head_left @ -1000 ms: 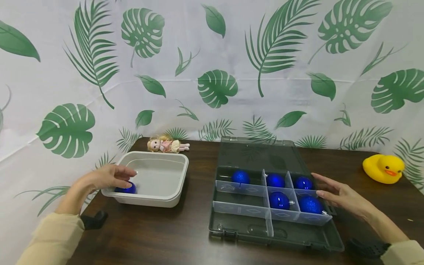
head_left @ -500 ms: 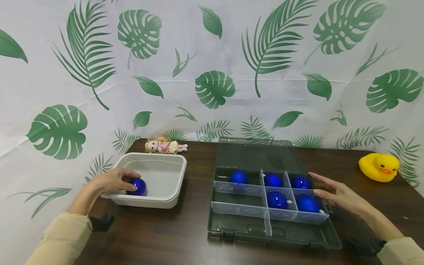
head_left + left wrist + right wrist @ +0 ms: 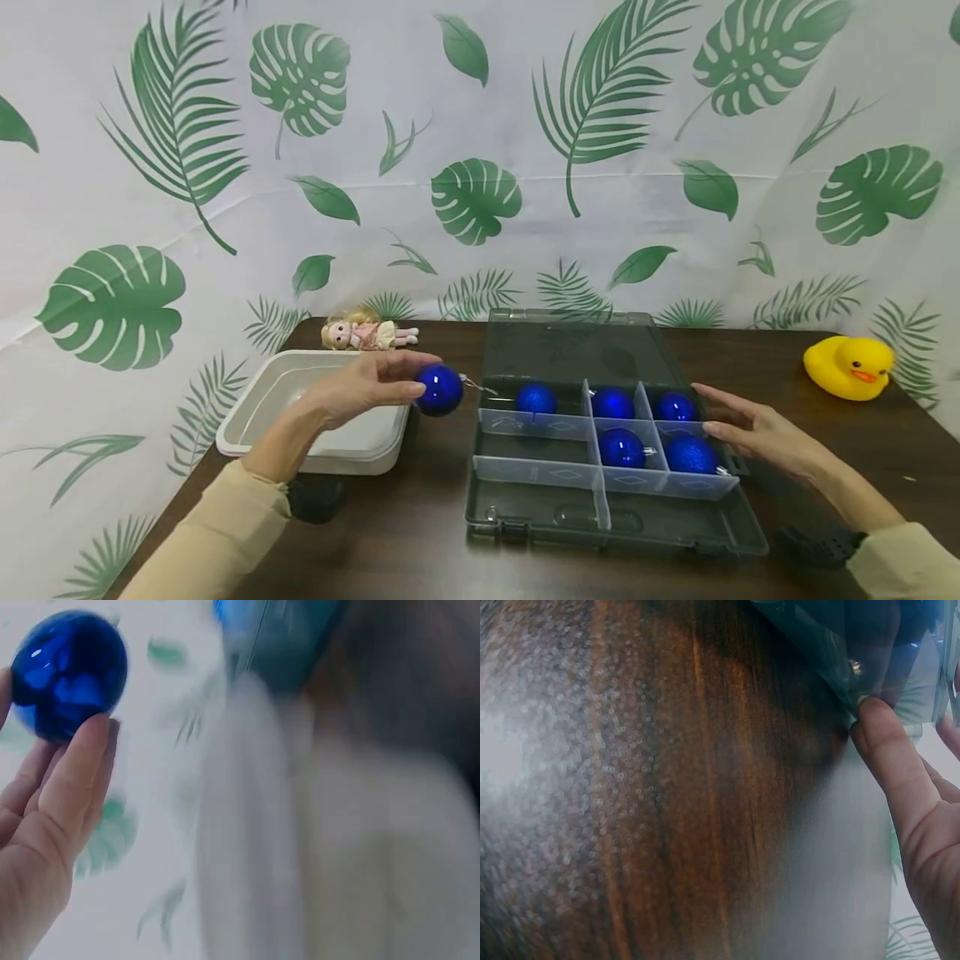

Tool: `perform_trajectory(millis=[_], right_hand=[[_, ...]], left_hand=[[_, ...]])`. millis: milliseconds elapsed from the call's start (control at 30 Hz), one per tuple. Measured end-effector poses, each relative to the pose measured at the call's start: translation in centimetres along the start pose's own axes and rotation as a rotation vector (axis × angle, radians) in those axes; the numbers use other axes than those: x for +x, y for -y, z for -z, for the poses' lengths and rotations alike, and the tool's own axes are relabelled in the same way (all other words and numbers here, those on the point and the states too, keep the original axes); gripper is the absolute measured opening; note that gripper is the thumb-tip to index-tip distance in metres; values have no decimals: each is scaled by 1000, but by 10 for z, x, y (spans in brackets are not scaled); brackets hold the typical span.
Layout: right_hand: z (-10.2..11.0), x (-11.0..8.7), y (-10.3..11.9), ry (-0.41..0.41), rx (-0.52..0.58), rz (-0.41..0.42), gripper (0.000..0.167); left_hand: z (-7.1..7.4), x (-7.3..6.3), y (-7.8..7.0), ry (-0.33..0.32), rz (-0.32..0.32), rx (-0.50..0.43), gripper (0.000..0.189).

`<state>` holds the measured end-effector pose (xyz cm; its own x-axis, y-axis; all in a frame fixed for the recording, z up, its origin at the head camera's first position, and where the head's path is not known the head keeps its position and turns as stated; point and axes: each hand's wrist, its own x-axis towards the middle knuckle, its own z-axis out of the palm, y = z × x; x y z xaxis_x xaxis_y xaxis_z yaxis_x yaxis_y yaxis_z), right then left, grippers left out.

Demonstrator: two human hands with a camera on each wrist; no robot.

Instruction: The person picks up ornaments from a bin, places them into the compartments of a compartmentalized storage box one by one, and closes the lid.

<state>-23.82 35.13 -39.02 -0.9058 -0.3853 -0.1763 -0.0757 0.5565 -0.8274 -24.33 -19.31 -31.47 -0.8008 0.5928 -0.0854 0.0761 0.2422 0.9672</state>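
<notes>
A shiny blue Christmas ball [image 3: 439, 390] with a silver cap and thread is pinched between the thumb and fingers of my left hand [image 3: 360, 387], in the air between the white basin and the box. The left wrist view also shows this ball [image 3: 71, 675] at the fingertips. The grey see-through divided box [image 3: 540, 521] lies with its lid open, several blue balls in its compartments, among them a glittery one [image 3: 692, 454]. My right hand [image 3: 772, 437] rests its extended fingers and thumb against the box's right side; the right wrist view shows the thumb [image 3: 885, 742] touching its wall.
The white basin [image 3: 315, 462] stands at the left, partly behind my left forearm. Behind it lies a small doll [image 3: 367, 333]. A yellow rubber duck [image 3: 847, 367] sits at the far right of the dark wooden table [image 3: 427, 533]. A leaf-patterned cloth [image 3: 480, 100] hangs behind.
My left hand has lifted the blue ball out of the white basin and carried it right toward the box. My right hand has stayed at the box's side. The view has shifted slightly.
</notes>
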Motion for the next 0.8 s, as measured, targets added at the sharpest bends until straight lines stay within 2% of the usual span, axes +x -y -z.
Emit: perform_trajectory(millis=[167,300,533,800], right_hand=[[-1,1,0,-20,-8,13,63],[-1,-2,-1,-31,-6,14,63],[-3,0,-1,-36,9,0,64],[-2,0,-2,-35,12,-9,64]], left_hand=[[-42,35,7,24,-20,15,47],[-62,55,15,73,-65,37,46],[-72,66,30,129,-161,108,43],[-80,67,32,96,-223,273,43]])
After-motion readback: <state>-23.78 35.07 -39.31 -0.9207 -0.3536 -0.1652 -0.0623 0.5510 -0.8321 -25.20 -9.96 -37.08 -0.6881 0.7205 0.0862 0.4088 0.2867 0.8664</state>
